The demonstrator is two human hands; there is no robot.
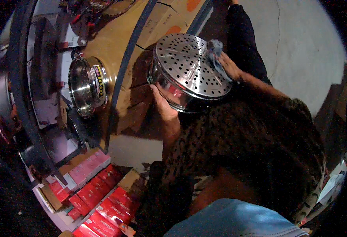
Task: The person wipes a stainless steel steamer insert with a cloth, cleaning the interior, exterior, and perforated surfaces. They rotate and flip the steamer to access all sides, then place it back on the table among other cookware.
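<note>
A shiny round steel steamer basket (pixel 189 67) is tilted in front of me, its face dotted with small round holes. My left hand (pixel 166 107) grips its lower left side, the thumb showing against the wall and the other fingers hidden beneath. In my right hand (pixel 229 66) is a crumpled grey-blue cloth (pixel 214 49), which touches the perforated face near its right edge. To the left, a steel pot (pixel 87 87) with a side handle and a colourful label rests on the brown cardboard surface.
Dark metal shelf bars (pixel 127 67) run along the left side. Red boxes (pixel 106 211) are stacked at the lower left, with a pink box (pixel 87 168) by them. Flattened cardboard (pixel 163 21) lies beyond the steamer basket. Grey concrete floor (pixel 300 43) stretches out at the right.
</note>
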